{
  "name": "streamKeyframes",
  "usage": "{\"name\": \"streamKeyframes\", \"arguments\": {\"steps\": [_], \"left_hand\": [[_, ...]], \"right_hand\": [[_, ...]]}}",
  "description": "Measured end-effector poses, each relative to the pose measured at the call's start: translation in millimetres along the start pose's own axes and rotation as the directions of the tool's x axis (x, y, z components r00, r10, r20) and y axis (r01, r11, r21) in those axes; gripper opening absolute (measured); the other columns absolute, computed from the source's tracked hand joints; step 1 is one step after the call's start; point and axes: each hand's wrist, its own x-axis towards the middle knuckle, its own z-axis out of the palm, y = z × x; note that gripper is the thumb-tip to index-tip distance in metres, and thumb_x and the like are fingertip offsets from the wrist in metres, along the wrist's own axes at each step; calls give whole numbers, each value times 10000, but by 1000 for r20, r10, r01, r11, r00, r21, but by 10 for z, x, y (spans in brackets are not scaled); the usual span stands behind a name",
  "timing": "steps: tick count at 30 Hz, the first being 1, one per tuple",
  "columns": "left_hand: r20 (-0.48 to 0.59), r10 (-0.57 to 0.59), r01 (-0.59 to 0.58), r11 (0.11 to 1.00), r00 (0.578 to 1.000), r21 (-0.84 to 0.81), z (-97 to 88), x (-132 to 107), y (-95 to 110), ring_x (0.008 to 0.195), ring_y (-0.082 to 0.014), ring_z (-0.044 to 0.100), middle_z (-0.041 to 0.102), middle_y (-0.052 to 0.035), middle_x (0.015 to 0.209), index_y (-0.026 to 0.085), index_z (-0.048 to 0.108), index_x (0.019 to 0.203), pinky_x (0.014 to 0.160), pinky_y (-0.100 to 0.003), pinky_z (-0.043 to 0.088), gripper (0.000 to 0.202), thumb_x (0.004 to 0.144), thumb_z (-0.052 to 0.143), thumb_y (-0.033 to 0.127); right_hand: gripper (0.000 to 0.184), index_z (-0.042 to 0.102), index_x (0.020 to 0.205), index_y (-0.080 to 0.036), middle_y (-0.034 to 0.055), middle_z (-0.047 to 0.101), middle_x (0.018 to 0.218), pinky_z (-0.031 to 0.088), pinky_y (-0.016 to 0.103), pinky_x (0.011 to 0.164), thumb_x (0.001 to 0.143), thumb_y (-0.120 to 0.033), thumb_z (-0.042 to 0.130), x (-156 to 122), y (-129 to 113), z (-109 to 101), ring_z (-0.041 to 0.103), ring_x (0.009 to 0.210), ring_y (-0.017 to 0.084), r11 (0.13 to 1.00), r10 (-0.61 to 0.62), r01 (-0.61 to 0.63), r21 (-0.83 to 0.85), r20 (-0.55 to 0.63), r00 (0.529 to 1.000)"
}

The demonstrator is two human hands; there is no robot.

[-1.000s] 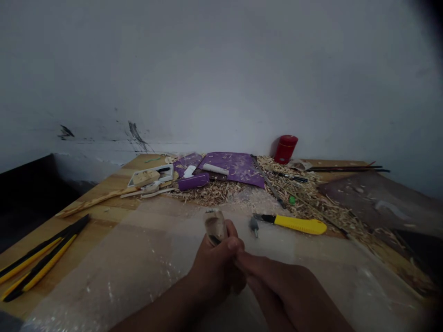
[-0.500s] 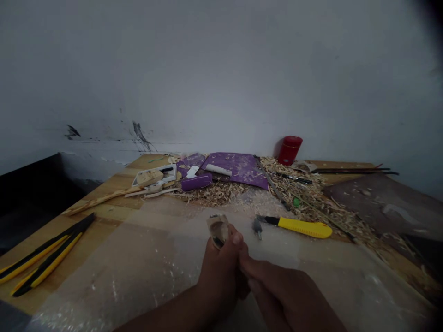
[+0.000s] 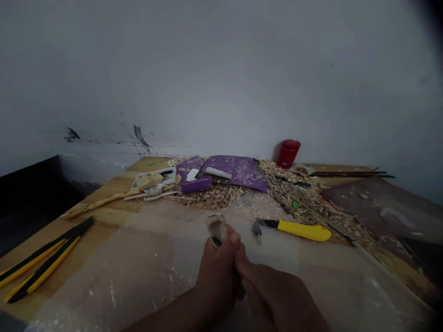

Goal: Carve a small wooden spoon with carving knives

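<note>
In the head view, my left hand (image 3: 218, 269) is closed around a small pale wooden piece (image 3: 212, 223) with a rounded hollow in its upper face. A dark spot shows inside the hollow, too dim to make out. My right hand (image 3: 277, 286) is closed and presses against the left hand's thumb side; whatever its fingers hold is hidden. Just beyond the hands, a small grey pointed bit (image 3: 257, 230) lies on the clear plastic sheet (image 3: 155, 258). Beside it rests a yellow-handled utility knife (image 3: 301, 229).
Yellow-and-black long-handled cutters (image 3: 51, 258) lie at the left. Wood shavings (image 3: 214, 196) are heaped at the back around a purple sheet (image 3: 238, 170), a purple roll (image 3: 196, 185) and a white tray (image 3: 136, 180). A red canister (image 3: 288, 154) stands by the wall.
Both hands have shifted very slightly left with the wooden piece, still pressed together. The whole view has tilted a little; the items on the table look otherwise the same.
</note>
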Motion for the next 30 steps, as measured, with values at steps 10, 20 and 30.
{"name": "streamKeyframes", "arguments": {"steps": [10, 20, 30], "left_hand": [[-2, 29, -29, 1000, 1000, -9, 31, -19, 18, 274, -49, 316, 379, 78, 374, 196, 373, 568, 295, -160, 258, 334, 718, 559, 429], [44, 19, -17, 999, 999, -36, -2, -7, 13, 275, -49, 326, 388, 82, 371, 194, 379, 558, 306, -170, 256, 393, 666, 611, 492], [117, 36, -24, 994, 992, -102, -35, 33, 15, 333, -41, 327, 417, 75, 410, 185, 403, 588, 340, -156, 267, 417, 609, 672, 503]], "right_hand": [[357, 527, 1186, -181, 60, 679, 817, 480, 264, 594, 858, -175, 387, 57, -58, -45, 634, 677, 174, 998, 3, -1, 65, -35, 999], [341, 559, 1155, -201, 41, 653, 745, 476, 252, 580, 853, -209, 400, 62, -40, -58, 610, 637, 162, 991, 74, -74, 109, 5, 997], [287, 599, 1072, -240, -2, 601, 678, 391, 171, 387, 861, -373, 458, 51, -100, 56, 515, 463, 96, 726, 355, -293, 623, 25, 934]]}}
